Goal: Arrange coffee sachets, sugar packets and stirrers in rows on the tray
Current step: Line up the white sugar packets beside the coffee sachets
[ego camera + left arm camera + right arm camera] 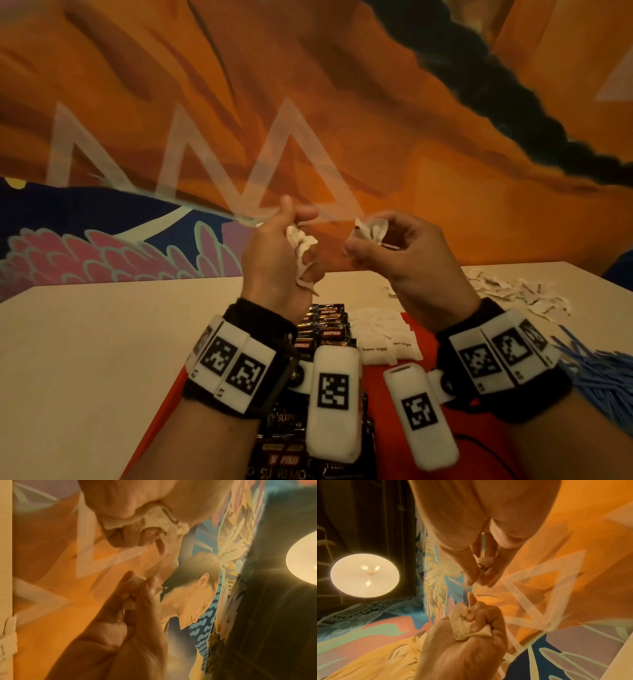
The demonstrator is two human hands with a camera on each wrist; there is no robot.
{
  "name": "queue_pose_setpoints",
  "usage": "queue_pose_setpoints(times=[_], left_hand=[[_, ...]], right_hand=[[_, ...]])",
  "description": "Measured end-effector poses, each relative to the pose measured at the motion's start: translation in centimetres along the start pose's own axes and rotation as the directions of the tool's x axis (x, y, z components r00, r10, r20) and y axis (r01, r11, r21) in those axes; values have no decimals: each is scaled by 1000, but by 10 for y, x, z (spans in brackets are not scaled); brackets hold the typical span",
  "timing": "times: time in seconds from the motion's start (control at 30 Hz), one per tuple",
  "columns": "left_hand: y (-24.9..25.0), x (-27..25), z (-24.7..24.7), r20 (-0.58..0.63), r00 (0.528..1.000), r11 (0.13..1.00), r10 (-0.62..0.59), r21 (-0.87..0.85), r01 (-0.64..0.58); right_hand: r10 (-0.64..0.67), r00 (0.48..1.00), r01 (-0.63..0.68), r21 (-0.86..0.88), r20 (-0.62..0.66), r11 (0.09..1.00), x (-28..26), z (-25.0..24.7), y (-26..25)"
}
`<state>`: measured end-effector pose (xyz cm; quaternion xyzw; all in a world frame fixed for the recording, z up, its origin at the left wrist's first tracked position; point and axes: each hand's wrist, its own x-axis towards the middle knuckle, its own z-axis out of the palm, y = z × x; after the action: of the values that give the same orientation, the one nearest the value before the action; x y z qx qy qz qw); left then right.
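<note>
Both hands are raised above the table. My left hand [296, 226] grips a crumpled bunch of white sugar packets [301, 255]; the same bunch [462, 620] shows in the fist in the right wrist view. My right hand [363, 233] pinches one white sugar packet [375, 228] between thumb and fingers, a short gap from the left hand. Below the wrists lies the red tray [486, 431]. It holds a row of dark Kopiko coffee sachets [329, 330] and, to their right, white brown-sugar packets [380, 346]. My wrists hide part of both rows.
Loose white packets [513, 291] are scattered on the pale table [102, 342] at the far right. A heap of blue stirrers [603, 373] lies right of the tray. A painted orange wall stands behind the table. A lit ceiling lamp [364, 575] hangs overhead.
</note>
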<state>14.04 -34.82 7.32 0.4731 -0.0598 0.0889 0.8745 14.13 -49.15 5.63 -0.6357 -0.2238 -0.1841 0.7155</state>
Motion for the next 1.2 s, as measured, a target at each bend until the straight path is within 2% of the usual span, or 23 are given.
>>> queue_pose_setpoints(times=[0.07,0.17,0.23,0.33,0.4,0.47,0.57,0.63,0.77,0.87,0.93,1.03,1.2], left_hand=[[1,0,0,59,998,996,-24,89,19],[2,-1,1,130,988,990,-79,126,62],[2,-3,1,126,990,984,-64,175,42],[4,-1,-1,80,997,949,21,313,-46],[5,0,-4,82,991,897,110,420,-135],[8,-1,-6,149,974,821,171,525,-224],[8,-6,-6,311,942,643,129,697,-318],[5,-6,-6,358,931,591,73,736,-330],[4,-6,-5,291,957,762,0,620,-188],[5,-7,-3,264,964,870,0,475,-130],[6,-6,-4,255,967,881,-4,458,-117],[7,-5,-5,260,966,880,4,457,-127],[5,-5,-2,161,976,872,148,444,-205]], right_hand=[[39,999,-39,42,-3,998,1,-1,-1],[74,997,-74,75,-1,994,1,-1,-4],[103,994,-105,135,19,985,2,-2,-6],[153,987,-162,209,56,964,3,-7,-8],[158,986,-164,148,47,975,3,-10,-9],[130,991,-130,18,12,991,3,-12,-11],[94,995,-95,-119,-20,988,3,-14,-11],[88,994,-94,-107,-56,990,3,-14,-10],[66,983,-54,76,-169,996,4,-11,-11],[73,994,-66,83,-76,994,4,-12,-13],[64,998,-63,35,-19,997,3,-14,-13],[51,998,-51,3,-25,999,3,-17,-12],[12,999,-17,-94,-49,995,2,-19,-14]])
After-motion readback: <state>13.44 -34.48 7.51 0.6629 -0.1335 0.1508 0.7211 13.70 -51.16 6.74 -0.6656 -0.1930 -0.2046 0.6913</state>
